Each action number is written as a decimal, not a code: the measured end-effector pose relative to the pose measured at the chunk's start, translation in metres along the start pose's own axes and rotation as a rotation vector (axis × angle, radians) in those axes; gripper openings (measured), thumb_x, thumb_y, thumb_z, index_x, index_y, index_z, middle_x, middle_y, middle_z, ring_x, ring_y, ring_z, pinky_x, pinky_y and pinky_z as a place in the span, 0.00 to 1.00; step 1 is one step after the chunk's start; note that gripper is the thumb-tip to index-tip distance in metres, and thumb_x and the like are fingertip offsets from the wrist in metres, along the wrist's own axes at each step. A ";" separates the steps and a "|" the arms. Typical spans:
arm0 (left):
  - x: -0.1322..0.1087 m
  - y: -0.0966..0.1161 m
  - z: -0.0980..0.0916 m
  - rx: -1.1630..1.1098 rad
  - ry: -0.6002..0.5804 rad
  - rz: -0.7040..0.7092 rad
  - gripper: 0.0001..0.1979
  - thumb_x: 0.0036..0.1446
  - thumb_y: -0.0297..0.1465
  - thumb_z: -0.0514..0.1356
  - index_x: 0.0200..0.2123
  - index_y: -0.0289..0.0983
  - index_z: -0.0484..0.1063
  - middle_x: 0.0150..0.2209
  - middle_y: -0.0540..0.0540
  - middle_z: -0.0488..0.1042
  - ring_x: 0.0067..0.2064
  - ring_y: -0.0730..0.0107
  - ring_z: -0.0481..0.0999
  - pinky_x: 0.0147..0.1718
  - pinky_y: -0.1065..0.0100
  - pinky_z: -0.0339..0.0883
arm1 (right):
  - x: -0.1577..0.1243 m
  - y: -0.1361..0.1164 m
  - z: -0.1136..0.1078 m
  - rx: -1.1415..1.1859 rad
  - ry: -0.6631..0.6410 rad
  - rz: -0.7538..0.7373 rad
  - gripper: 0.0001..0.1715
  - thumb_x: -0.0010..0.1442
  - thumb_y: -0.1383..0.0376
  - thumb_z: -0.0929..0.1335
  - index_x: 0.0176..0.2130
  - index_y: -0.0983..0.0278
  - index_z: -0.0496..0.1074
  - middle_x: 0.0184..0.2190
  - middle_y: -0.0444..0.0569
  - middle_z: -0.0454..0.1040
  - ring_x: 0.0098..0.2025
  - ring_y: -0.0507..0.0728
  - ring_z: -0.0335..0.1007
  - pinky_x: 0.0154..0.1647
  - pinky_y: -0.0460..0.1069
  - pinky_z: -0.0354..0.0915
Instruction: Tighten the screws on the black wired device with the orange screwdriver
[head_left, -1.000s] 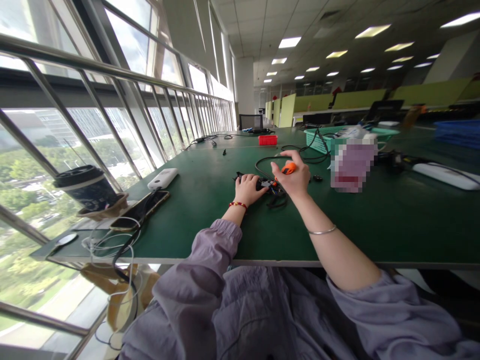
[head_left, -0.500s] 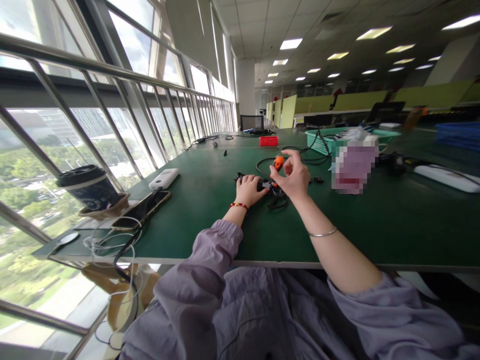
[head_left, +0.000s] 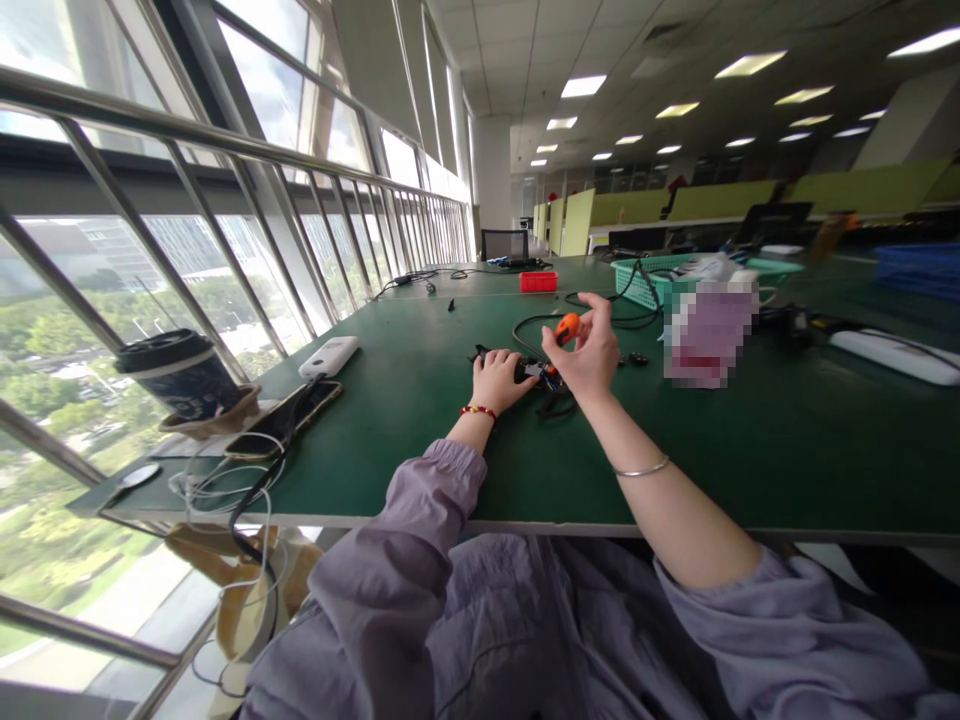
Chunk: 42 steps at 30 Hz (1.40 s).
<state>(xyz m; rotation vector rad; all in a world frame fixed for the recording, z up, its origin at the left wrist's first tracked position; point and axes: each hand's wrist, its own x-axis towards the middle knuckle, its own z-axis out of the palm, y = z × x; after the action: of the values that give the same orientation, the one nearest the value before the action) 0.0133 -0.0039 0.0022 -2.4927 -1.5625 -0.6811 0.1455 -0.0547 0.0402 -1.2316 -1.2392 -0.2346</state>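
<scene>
My left hand (head_left: 496, 382) is closed over a small black device (head_left: 531, 371) on the table and presses it down. Loose wires and orange bits show at the device's right end; much of it is hidden under my fingers. Just to the right, my right hand (head_left: 589, 352) pinches an orange-and-black screwdriver (head_left: 568, 328) between thumb and fingers. Its handle tilts above the device, and its lower end is too small to make out. A black cable (head_left: 525, 322) curves behind both hands.
A red box (head_left: 538, 282) and a green basket (head_left: 637, 285) of clutter stand farther back. Small black parts (head_left: 637, 359) lie right of my hand. Leftward are a white power bank (head_left: 328, 357), a phone (head_left: 319, 408) and a coffee cup (head_left: 178, 375). A white power strip (head_left: 892, 357) lies rightward.
The screwdriver's handle has tipped slightly to the right, and my right fingers have shifted with it. My left hand stays on the device.
</scene>
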 end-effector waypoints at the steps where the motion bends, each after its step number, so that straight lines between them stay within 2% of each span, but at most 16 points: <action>1: 0.000 0.000 0.000 0.001 0.000 0.001 0.24 0.56 0.47 0.56 0.52 0.42 0.66 0.57 0.44 0.66 0.59 0.57 0.59 0.59 0.51 0.50 | -0.001 -0.001 0.000 -0.034 0.003 0.028 0.29 0.48 0.52 0.67 0.47 0.63 0.66 0.26 0.45 0.70 0.27 0.55 0.65 0.28 0.48 0.59; 4: 0.001 0.000 0.001 0.003 -0.005 -0.001 0.24 0.56 0.47 0.55 0.52 0.42 0.66 0.57 0.44 0.66 0.59 0.57 0.59 0.59 0.51 0.49 | -0.003 -0.004 0.002 -0.117 -0.015 0.086 0.16 0.52 0.52 0.64 0.34 0.61 0.70 0.20 0.44 0.67 0.27 0.56 0.66 0.29 0.48 0.58; 6: 0.002 0.000 0.001 0.005 -0.007 -0.002 0.23 0.56 0.47 0.55 0.51 0.42 0.66 0.56 0.44 0.66 0.59 0.57 0.59 0.59 0.51 0.49 | -0.004 -0.004 0.003 -0.119 -0.011 0.073 0.13 0.53 0.55 0.63 0.34 0.60 0.70 0.21 0.45 0.68 0.27 0.56 0.66 0.29 0.48 0.58; 7: 0.002 0.000 0.001 0.005 -0.007 -0.002 0.23 0.56 0.47 0.55 0.51 0.42 0.66 0.56 0.44 0.66 0.59 0.57 0.59 0.59 0.51 0.49 | -0.004 -0.004 0.003 -0.103 0.000 0.049 0.14 0.53 0.57 0.63 0.37 0.60 0.70 0.23 0.45 0.69 0.27 0.56 0.66 0.29 0.48 0.58; 11: 0.002 0.000 0.000 -0.001 -0.008 0.002 0.23 0.56 0.47 0.55 0.51 0.43 0.66 0.56 0.44 0.66 0.59 0.57 0.59 0.59 0.51 0.49 | -0.004 -0.003 0.002 -0.025 0.077 -0.071 0.28 0.48 0.59 0.66 0.50 0.63 0.63 0.34 0.48 0.71 0.31 0.56 0.66 0.33 0.49 0.62; 13: 0.001 0.001 0.000 -0.004 -0.008 0.001 0.23 0.56 0.47 0.55 0.52 0.43 0.66 0.56 0.44 0.66 0.59 0.57 0.59 0.59 0.50 0.49 | -0.004 -0.004 0.001 -0.027 0.080 -0.070 0.30 0.48 0.56 0.66 0.50 0.63 0.63 0.32 0.47 0.70 0.31 0.55 0.66 0.33 0.49 0.62; 16: 0.001 0.001 -0.001 -0.003 -0.010 -0.002 0.23 0.56 0.47 0.55 0.52 0.43 0.66 0.56 0.44 0.66 0.59 0.57 0.59 0.59 0.50 0.49 | -0.005 -0.005 0.002 -0.079 0.023 0.022 0.21 0.52 0.52 0.65 0.41 0.62 0.68 0.22 0.43 0.67 0.27 0.55 0.65 0.29 0.48 0.59; 19: 0.002 0.000 -0.001 -0.002 -0.013 -0.005 0.23 0.56 0.47 0.55 0.52 0.42 0.66 0.56 0.44 0.66 0.60 0.57 0.59 0.60 0.51 0.49 | -0.005 -0.004 0.002 -0.090 -0.007 0.052 0.15 0.55 0.54 0.62 0.33 0.61 0.70 0.21 0.44 0.67 0.26 0.55 0.66 0.29 0.47 0.58; 21: 0.002 0.000 0.000 0.000 -0.015 -0.004 0.24 0.56 0.47 0.55 0.52 0.42 0.65 0.57 0.44 0.66 0.60 0.57 0.59 0.60 0.51 0.49 | -0.004 -0.002 0.003 -0.046 -0.018 0.001 0.15 0.53 0.57 0.63 0.38 0.61 0.69 0.24 0.44 0.69 0.26 0.55 0.65 0.30 0.48 0.59; 25: 0.001 0.001 -0.001 0.003 -0.016 -0.001 0.24 0.56 0.47 0.55 0.52 0.43 0.65 0.57 0.44 0.65 0.60 0.56 0.59 0.59 0.51 0.49 | -0.003 -0.001 0.002 0.015 -0.008 -0.041 0.29 0.48 0.57 0.66 0.50 0.64 0.62 0.31 0.46 0.70 0.27 0.54 0.64 0.30 0.48 0.61; 27: 0.001 0.000 0.000 0.001 -0.009 0.002 0.23 0.56 0.47 0.55 0.52 0.43 0.65 0.57 0.44 0.66 0.59 0.56 0.59 0.59 0.51 0.49 | -0.003 -0.003 0.002 -0.023 -0.026 0.013 0.26 0.49 0.54 0.66 0.46 0.63 0.65 0.28 0.45 0.70 0.26 0.55 0.65 0.29 0.48 0.60; 29: 0.001 0.000 0.000 0.001 -0.004 0.002 0.23 0.56 0.47 0.55 0.52 0.43 0.66 0.57 0.44 0.66 0.59 0.56 0.59 0.59 0.51 0.49 | -0.004 -0.005 0.002 -0.078 -0.050 0.061 0.19 0.51 0.51 0.65 0.37 0.61 0.69 0.23 0.44 0.69 0.27 0.56 0.66 0.28 0.48 0.58; 32: 0.001 0.000 0.000 0.002 -0.005 -0.003 0.23 0.56 0.48 0.55 0.52 0.44 0.66 0.56 0.45 0.66 0.59 0.57 0.59 0.59 0.52 0.49 | -0.006 -0.005 0.003 -0.114 -0.061 0.067 0.15 0.55 0.53 0.63 0.30 0.60 0.70 0.22 0.46 0.70 0.28 0.56 0.67 0.29 0.48 0.57; 35: 0.001 0.001 -0.001 -0.002 -0.009 -0.006 0.23 0.56 0.47 0.55 0.52 0.43 0.66 0.56 0.44 0.66 0.59 0.56 0.59 0.60 0.51 0.48 | -0.006 -0.003 0.003 -0.064 -0.054 0.003 0.14 0.53 0.58 0.63 0.38 0.60 0.69 0.26 0.45 0.71 0.27 0.55 0.66 0.29 0.48 0.59; 38: 0.000 0.002 -0.002 -0.009 -0.016 -0.004 0.23 0.56 0.47 0.55 0.52 0.43 0.65 0.56 0.43 0.65 0.59 0.56 0.58 0.60 0.51 0.48 | -0.004 0.000 0.003 0.017 -0.028 -0.071 0.27 0.48 0.59 0.66 0.49 0.63 0.63 0.32 0.46 0.71 0.26 0.53 0.63 0.30 0.48 0.62; 42: 0.000 0.001 -0.002 0.000 -0.019 0.002 0.24 0.56 0.47 0.55 0.53 0.42 0.65 0.57 0.44 0.65 0.59 0.56 0.58 0.60 0.51 0.48 | -0.004 -0.001 0.003 0.000 -0.033 -0.048 0.30 0.48 0.54 0.67 0.49 0.63 0.63 0.29 0.44 0.69 0.25 0.52 0.63 0.28 0.47 0.60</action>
<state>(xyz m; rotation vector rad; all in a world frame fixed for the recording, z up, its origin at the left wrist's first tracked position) 0.0140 -0.0048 0.0041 -2.5084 -1.5661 -0.6591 0.1416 -0.0547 0.0373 -1.2108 -1.2980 -0.2498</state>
